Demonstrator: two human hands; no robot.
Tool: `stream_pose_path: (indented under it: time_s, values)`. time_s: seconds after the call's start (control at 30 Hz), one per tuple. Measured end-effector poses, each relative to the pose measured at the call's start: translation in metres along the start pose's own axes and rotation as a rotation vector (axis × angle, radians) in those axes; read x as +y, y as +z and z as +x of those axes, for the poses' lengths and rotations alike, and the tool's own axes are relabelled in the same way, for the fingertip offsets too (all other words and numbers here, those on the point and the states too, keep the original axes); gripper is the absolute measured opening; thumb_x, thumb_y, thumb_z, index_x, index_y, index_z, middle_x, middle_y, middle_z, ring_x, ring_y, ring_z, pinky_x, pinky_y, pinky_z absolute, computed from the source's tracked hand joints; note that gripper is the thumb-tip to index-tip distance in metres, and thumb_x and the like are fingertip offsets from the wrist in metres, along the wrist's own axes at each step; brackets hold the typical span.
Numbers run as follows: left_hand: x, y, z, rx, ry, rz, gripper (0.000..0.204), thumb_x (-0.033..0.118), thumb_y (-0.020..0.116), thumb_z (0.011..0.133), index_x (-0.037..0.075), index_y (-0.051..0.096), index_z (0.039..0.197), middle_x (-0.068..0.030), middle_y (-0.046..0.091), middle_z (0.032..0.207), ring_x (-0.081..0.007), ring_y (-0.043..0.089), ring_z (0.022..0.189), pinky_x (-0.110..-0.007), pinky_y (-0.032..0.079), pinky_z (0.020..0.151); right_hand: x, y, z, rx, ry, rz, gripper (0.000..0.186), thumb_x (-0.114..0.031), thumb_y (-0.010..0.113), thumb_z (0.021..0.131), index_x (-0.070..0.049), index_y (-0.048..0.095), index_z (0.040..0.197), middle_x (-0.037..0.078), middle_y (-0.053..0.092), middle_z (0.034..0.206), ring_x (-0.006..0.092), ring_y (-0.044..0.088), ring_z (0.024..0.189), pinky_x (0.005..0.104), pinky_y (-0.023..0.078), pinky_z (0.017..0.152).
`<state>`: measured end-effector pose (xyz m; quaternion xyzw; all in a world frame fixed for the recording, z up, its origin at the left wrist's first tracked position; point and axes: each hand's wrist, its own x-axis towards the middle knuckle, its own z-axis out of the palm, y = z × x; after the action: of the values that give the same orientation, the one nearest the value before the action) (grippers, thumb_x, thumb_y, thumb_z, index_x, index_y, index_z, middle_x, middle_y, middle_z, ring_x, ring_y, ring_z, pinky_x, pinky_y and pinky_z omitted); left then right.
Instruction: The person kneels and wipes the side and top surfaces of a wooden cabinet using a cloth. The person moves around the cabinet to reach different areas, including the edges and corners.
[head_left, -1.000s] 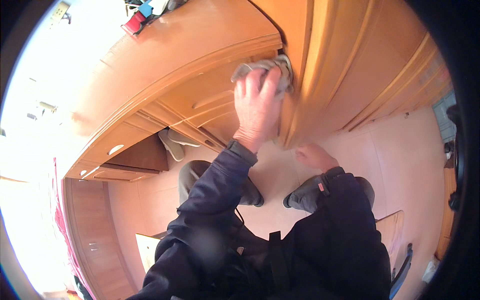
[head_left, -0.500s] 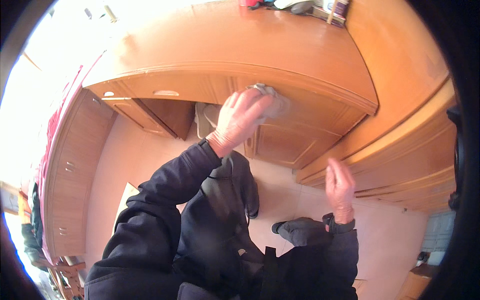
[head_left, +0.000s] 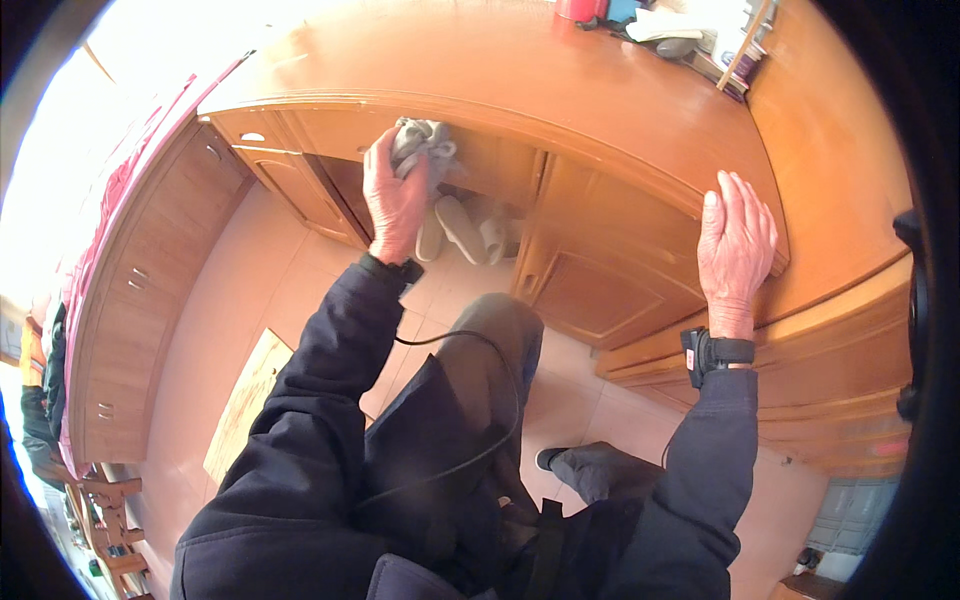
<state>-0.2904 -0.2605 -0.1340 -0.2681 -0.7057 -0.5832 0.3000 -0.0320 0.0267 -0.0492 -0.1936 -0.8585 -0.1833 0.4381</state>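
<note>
A crumpled grey cloth [head_left: 424, 150] is gripped in my left hand [head_left: 396, 203], against the front of the wooden desk [head_left: 480, 75] just under its top edge. The fingers wrap round the cloth and part of it trails below, slightly blurred. My right hand [head_left: 738, 240] is held with its fingers stretched out and nothing visible in it, at the right end of the desk's front edge. Whether it touches the wood I cannot tell. Below the cloth, light-coloured slippers [head_left: 460, 228] stand in the opening under the desk.
A tall wooden cabinet [head_left: 850, 150] adjoins the desk on the right. Papers [head_left: 675, 25] and small items lie at the desk's back right. A low wooden stool or board [head_left: 250, 400] is on the floor at left. Drawers [head_left: 140, 290] line the left side.
My left hand has moved left along the desk front with the cloth. My right hand has risen and come forward to the desk's right corner. A dark cord now shows over my leg.
</note>
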Motion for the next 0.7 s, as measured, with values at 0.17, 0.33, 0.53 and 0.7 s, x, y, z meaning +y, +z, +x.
stream_pose_path:
  time_s: [0.17, 0.33, 0.53, 0.7]
  values:
    - [0.029, 0.038, -0.023, 0.059, -0.076, -0.207, 0.038, 0.01, 0.069, 0.09, 0.001, 0.053, 0.124, -0.0097, 0.059, 0.106, -0.0176, 0.056, 0.098, -0.032, 0.047, 0.088, 0.005, 0.009, -0.009, 0.068, -0.015, 0.008, 0.03, -0.03, 0.055, 0.1, -0.01, 0.067, 0.12, 0.008, 0.068, 0.121, 0.0264, 0.061, 0.116, 0.0426, 0.044, 0.101]
    - [0.048, 0.04, -0.035, -0.082, 0.075, -0.084, 0.051, 0.007, 0.075, 0.08, -0.001, 0.053, 0.125, -0.0183, 0.058, 0.112, -0.0329, 0.057, 0.107, -0.039, 0.046, 0.095, 0.004, 0.006, -0.005, 0.048, -0.025, 0.018, 0.031, -0.028, 0.054, 0.101, -0.008, 0.066, 0.12, 0.009, 0.068, 0.122, 0.0271, 0.062, 0.116, 0.0426, 0.044, 0.1]
    - [-0.018, -0.001, 0.014, 0.046, 0.158, 0.023, 0.047, 0.005, 0.072, 0.076, 0.003, 0.059, 0.121, -0.019, 0.06, 0.114, -0.0356, 0.061, 0.103, -0.04, 0.052, 0.089, 0.004, 0.006, -0.006, 0.013, -0.012, 0.008, 0.032, -0.028, 0.049, 0.102, -0.007, 0.066, 0.121, 0.009, 0.067, 0.124, 0.0274, 0.061, 0.116, 0.0422, 0.044, 0.1]
    - [-0.093, -0.038, 0.06, 0.293, -0.158, -0.124, 0.034, 0.014, 0.064, 0.087, 0.0, 0.06, 0.118, -0.0175, 0.065, 0.105, -0.0274, 0.064, 0.1, -0.037, 0.05, 0.088, 0.001, 0.01, -0.008, 0.066, -0.014, -0.052, 0.034, -0.028, 0.046, 0.103, -0.008, 0.067, 0.12, 0.007, 0.068, 0.121, 0.0255, 0.062, 0.114, 0.04, 0.044, 0.099]
